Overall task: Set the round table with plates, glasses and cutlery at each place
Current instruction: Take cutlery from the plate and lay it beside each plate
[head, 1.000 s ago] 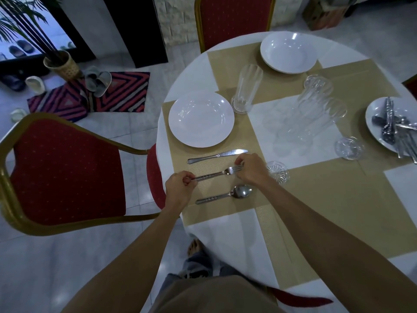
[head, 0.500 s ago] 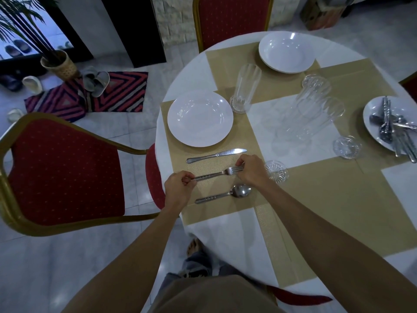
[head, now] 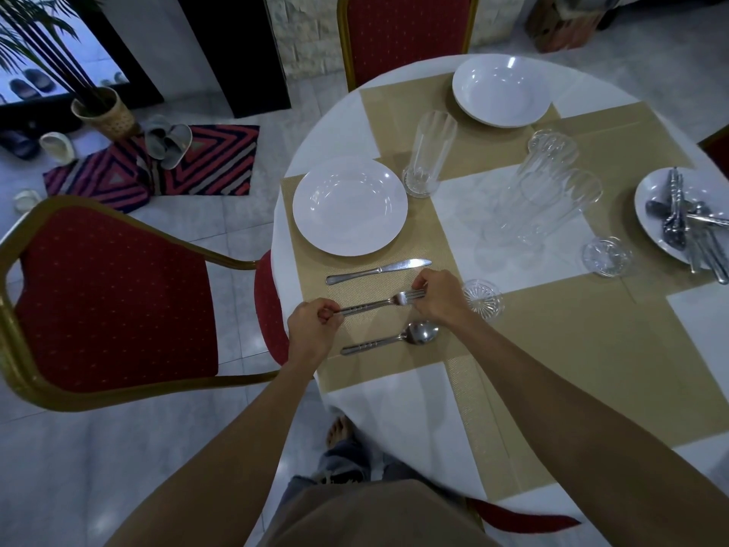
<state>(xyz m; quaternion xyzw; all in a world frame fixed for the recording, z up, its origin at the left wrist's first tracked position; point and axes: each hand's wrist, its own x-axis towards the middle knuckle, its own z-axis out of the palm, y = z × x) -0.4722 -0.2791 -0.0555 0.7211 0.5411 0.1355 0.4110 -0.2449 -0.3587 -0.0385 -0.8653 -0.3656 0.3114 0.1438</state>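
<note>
Both my hands pinch the silver metal fork [head: 380,303], left hand [head: 311,329] at its handle, right hand [head: 436,296] at its tines, just below the silver table knife [head: 378,271].

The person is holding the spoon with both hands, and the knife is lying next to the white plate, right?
Not quite. In the head view both hands hold the fork, not the spoon: the left hand pinches its handle end and the right hand its prongs. The spoon lies untouched on the mat, nearer the person. The knife does lie next to the white plate.
</note>
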